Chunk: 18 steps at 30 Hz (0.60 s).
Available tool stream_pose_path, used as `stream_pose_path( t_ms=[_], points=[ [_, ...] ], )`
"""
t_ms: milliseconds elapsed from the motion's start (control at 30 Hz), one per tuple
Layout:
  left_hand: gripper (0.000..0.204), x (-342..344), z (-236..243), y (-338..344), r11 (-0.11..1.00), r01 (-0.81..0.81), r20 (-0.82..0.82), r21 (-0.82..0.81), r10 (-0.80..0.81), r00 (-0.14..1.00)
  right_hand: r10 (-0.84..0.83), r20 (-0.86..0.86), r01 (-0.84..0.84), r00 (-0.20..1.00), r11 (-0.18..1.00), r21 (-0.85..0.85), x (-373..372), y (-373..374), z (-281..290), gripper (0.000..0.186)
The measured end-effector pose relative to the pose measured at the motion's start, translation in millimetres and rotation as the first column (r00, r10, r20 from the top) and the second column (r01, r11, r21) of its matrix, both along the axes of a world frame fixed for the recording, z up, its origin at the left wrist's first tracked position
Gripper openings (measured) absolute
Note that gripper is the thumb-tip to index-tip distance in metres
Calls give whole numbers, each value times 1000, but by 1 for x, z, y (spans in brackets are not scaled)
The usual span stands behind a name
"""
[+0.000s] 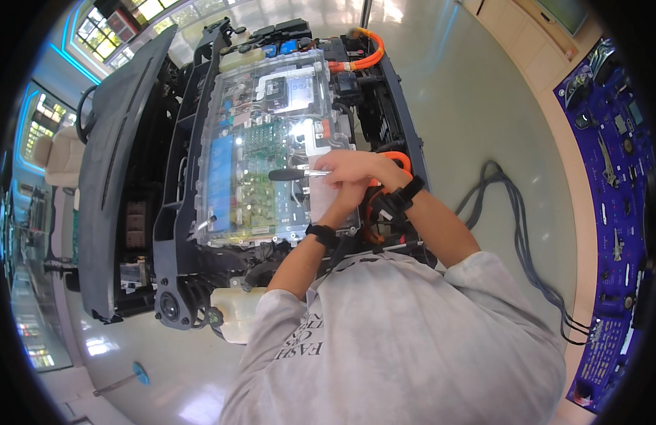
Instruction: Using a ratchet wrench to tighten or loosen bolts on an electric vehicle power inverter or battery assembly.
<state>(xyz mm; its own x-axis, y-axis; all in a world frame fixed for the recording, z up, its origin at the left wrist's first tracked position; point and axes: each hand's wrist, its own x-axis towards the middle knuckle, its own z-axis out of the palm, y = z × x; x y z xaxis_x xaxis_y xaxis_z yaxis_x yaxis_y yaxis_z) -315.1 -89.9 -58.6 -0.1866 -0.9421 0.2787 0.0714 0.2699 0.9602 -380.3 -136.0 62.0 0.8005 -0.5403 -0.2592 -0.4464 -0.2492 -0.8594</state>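
My right hand (pixel 352 166) is closed on the metal shaft of a screwdriver (pixel 289 174), whose dark handle points left over the clear cover. Just under it lies my left hand (pixel 351 193), partly covered by the right one; its fingers are hidden, so I cannot tell what they hold. Both hands are over the right edge of a transparent cover (pixel 214 127) on a large vehicle unit. Through the cover show a green circuit board (pixel 264 142) and a blue panel (pixel 221 177). An orange cable (pixel 396 157) curves out beside my right wrist.
Another orange cable (pixel 374 51) loops at the unit's far end. To the left stands a dark dashboard (pixel 122 163). A whitish tank (pixel 239 312) is low in front. Dark cables (pixel 516 219) trail over the floor towards a purple display board (pixel 608 184) at right.
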Motion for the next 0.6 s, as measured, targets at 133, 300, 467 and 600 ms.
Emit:
stream_pose_path(
  t_ms=[133,300,467,600],
  points=[
    [29,-13,18,5,995,-37,83,88,30,996,-213,197,169,957,961,219,-25,4,-10,47],
    [19,-13,38,11,977,-2,-135,213,32,990,-748,371,793,550,608,50,-15,8,-41,61],
    [19,-6,47,8,976,20,-37,219,-12,999,-934,354,803,48,247,542,-21,13,-39,56],
    [24,-2,48,3,957,100,81,272,-126,989,-922,337,871,192,319,374,-22,15,-41,43]
  ],
)
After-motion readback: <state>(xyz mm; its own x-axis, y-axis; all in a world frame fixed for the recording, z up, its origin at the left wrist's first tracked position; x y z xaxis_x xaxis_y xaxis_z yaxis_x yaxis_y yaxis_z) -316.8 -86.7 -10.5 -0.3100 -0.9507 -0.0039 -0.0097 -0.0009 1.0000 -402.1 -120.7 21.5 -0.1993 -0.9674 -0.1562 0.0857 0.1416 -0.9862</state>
